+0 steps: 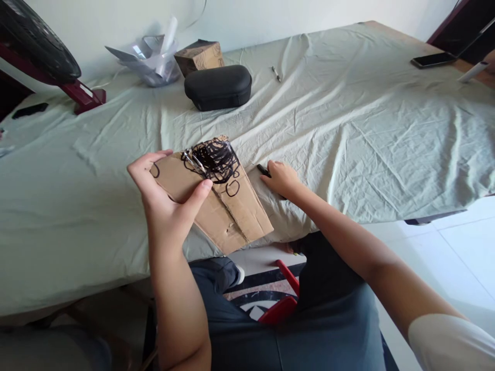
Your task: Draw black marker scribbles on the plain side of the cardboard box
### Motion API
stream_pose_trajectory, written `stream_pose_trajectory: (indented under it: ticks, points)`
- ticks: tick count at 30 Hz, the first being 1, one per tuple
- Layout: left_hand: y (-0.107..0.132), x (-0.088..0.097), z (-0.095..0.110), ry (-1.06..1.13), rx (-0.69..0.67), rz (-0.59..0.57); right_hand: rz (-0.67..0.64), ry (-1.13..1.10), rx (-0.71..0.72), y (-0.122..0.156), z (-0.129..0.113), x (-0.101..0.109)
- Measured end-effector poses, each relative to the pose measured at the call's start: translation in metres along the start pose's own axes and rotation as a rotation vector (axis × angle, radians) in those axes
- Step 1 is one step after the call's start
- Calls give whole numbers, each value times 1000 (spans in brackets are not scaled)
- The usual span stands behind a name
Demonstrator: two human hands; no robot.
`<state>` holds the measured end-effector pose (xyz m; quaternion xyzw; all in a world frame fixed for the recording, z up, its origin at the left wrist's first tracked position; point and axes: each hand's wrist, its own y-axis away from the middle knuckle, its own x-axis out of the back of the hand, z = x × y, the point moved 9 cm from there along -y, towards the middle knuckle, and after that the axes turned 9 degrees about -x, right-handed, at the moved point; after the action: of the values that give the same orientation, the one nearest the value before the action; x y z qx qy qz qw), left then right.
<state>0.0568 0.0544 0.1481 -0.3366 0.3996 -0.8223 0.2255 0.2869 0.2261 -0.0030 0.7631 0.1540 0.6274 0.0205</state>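
Note:
My left hand grips a flat piece of brown cardboard by its left edge, thumb on top, holding it tilted above the table's near edge. Black scribbles and small drawn circles cover the cardboard's upper part. My right hand rests on the pale green cloth just right of the cardboard, fingers curled over a black marker whose tip sticks out to the left.
A black zipped case lies at the back, with a small cardboard box and a clear plastic container behind it. A small pen lies mid-table. A phone sits far right, a fan far left.

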Motion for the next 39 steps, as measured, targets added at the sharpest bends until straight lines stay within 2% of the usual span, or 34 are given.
stream_pose_trajectory:
  ticks: [6,11,14,18,21,25,28,35,39]
  points:
    - [2,2,-5,-8,33,12,84,-6,-70,8,-11,-9]
    - [3,4,-8,-20,57,31,154,-114,-67,12,-8,4]
    - [2,4,-6,-10,67,44,202,-375,58,16,-9,15]
    - [1,2,-3,15,72,44,233,-848,202,13,-2,24]
    - [0,1,-1,16,78,45,222,-1141,214,7,5,28]
    - [0,-1,1,25,85,37,186,-1353,188,3,8,36]
    - [-1,-1,3,29,98,25,184,-1397,203,4,11,39]
    - [-2,-2,4,6,88,11,164,-1315,219,7,18,38]
    - [-2,-2,3,20,54,26,285,-989,233,13,19,51]
